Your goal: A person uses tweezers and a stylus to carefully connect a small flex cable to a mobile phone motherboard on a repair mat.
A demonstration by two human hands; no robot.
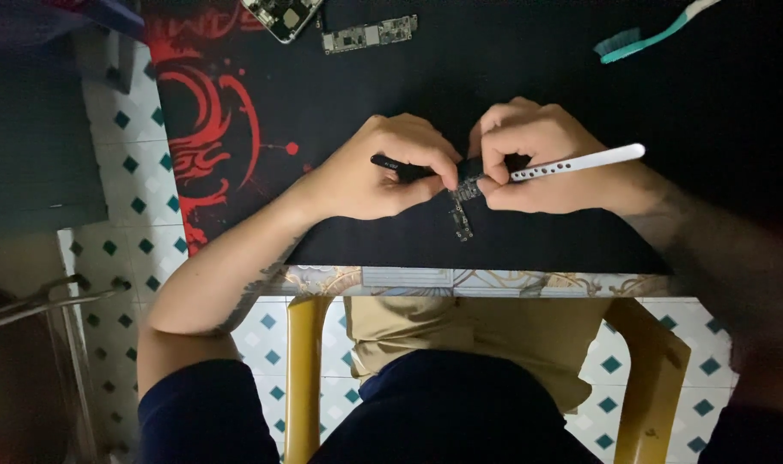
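- Black mat point(537, 77) with a red swirling design point(207, 120) at its left end covers the table; no packages or labels can be made out.
- Left hand point(391, 167) is curled nearly closed, its fingers pinching a black tool point(389, 162) whose tip points right toward the other hand.
- Right hand point(533, 163) is also curled tight, gripping a white pen-shaped tool point(580, 162) that sticks out to the right, and pinching the top of a small circuit board point(462, 210).
- Small circuit board hangs between the two hands' fingertips, just above the mat, near the table's near edge.
- Far left lie two more circuit boards point(370, 34), well apart from the hands.
- Far right lies a teal toothbrush point(645, 39).
- Nothing stands between the hands and the board.
- Tiled floor point(138, 206) shows at left.
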